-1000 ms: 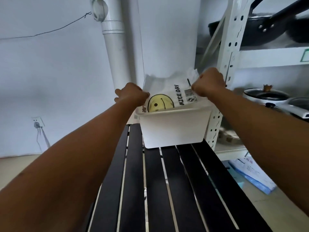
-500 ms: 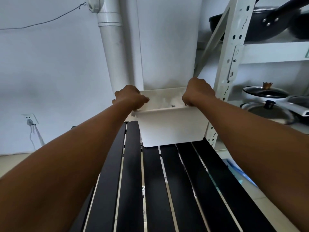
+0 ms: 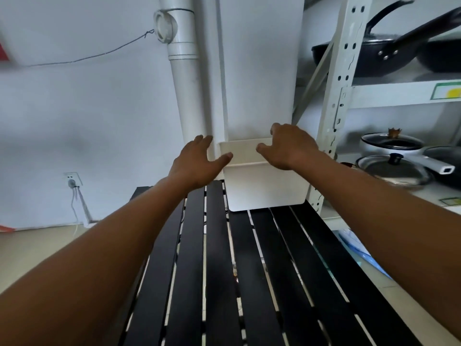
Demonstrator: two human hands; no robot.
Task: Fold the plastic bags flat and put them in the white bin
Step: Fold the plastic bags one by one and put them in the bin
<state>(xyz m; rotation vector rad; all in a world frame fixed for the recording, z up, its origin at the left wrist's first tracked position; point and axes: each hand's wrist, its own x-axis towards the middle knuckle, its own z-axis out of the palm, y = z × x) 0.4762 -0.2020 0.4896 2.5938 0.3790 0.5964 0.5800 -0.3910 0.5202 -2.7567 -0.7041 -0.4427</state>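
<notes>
The white bin [image 3: 264, 188] stands at the far end of the black slatted table [image 3: 224, 270], against the wall. My left hand [image 3: 197, 163] hovers at the bin's left rim, fingers spread and empty. My right hand [image 3: 289, 146] is over the bin's right rim, fingers apart, holding nothing. No plastic bag shows from this angle; the bin's inside is hidden below its rim.
A white drain pipe [image 3: 184, 78] runs down the wall behind the bin. A white metal shelf post [image 3: 341, 96] stands right beside the bin, with black pans [image 3: 374, 53] above and lidded pots [image 3: 394, 156] below. A wall socket [image 3: 72, 179] sits low left.
Both hands pushed the smiley-face bag down into the bin, then let go and opened. The bag has dropped out of sight below the rim.
</notes>
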